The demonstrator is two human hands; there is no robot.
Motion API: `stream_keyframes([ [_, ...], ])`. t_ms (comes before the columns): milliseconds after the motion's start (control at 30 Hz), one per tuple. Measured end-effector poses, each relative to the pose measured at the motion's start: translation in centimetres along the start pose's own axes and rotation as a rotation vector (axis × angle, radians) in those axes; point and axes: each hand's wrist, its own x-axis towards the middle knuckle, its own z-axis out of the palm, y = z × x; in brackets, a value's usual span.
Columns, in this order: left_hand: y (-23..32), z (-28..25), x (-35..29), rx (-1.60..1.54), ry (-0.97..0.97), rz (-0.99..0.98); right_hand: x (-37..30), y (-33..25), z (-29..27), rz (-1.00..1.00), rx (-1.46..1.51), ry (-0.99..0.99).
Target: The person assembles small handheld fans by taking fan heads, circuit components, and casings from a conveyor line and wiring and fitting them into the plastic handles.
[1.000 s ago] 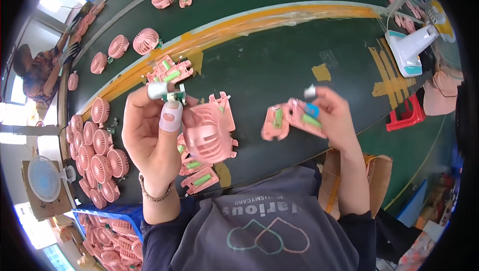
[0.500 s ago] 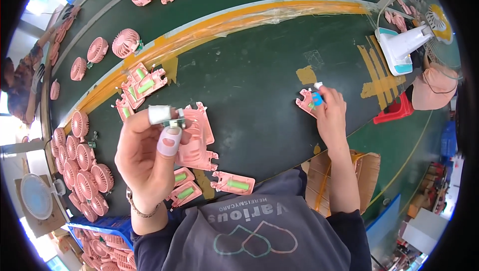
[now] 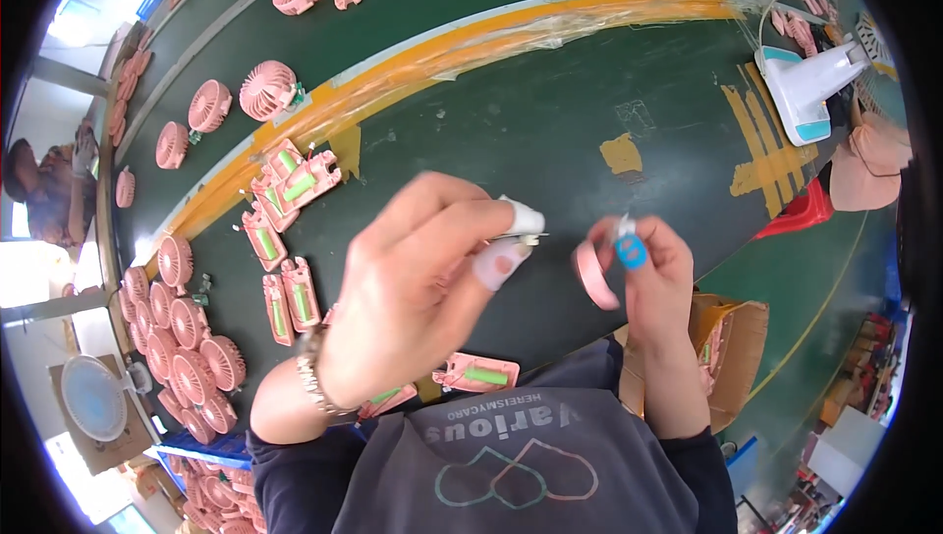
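Note:
Between the white-wrapped thumb and finger of my left hand (image 3: 403, 288) a small circuit board (image 3: 530, 238) is pinched, seen almost edge-on. My right hand (image 3: 660, 274), a blue wrap on one finger, grips a pink plastic shell (image 3: 593, 277) that stands tilted on its edge. A small white plug shows near those right fingertips; its wire cannot be made out. The two hands face each other above the dark green table, a short gap between board and shell. Left of my left hand lie pink shells with green battery cells (image 3: 301, 290).
Further left, round pink fan heads (image 3: 191, 374) are heaped beside a blue crate (image 3: 201, 455) of pink parts. Tape and a raised strip (image 3: 471, 38) cross the table; fan heads lie beyond it. A white desk fan (image 3: 801, 92) stands far right, a cardboard box (image 3: 737, 357) below.
My left hand has swung right and lower with the board, toward my right hand. My right hand has lifted the pink shell off the table, tilted it and drawn it nearer.

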Motion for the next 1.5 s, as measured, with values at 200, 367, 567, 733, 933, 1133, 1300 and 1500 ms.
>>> stream_keyframes([
  [200,-0.1,2.4,0.6,-0.050,-0.055,0.136,-1.6,-2.1,3.3,0.110,0.264,-0.233],
  [367,-0.3,1.8,-0.1,0.023,-0.137,0.155,-1.0,-2.4,2.9,0.105,0.187,-0.364],
  [567,-0.2,1.6,-1.2,0.200,-0.138,0.210,-1.2,-2.0,3.4,0.267,0.290,-0.324],
  [733,0.0,1.8,-1.8,0.132,-0.087,0.165,-1.2,-2.7,3.9,0.305,0.224,-0.336],
  [933,0.7,1.6,-1.7,-0.018,-0.116,-0.028,-1.9,-2.8,4.3,-0.117,-0.270,-0.250],
  [1133,0.1,2.6,-2.6,-0.335,-0.017,-0.195,-2.0,-2.9,4.0,-0.270,-0.312,-0.212],
  [1300,0.5,2.4,-1.8,-0.250,-0.024,-0.032,-2.0,-3.1,4.1,-0.242,-0.282,-0.187],
  [1500,0.6,1.2,-1.8,-0.090,-0.076,0.048,-1.7,-3.3,4.5,-0.200,-0.255,-0.241],
])
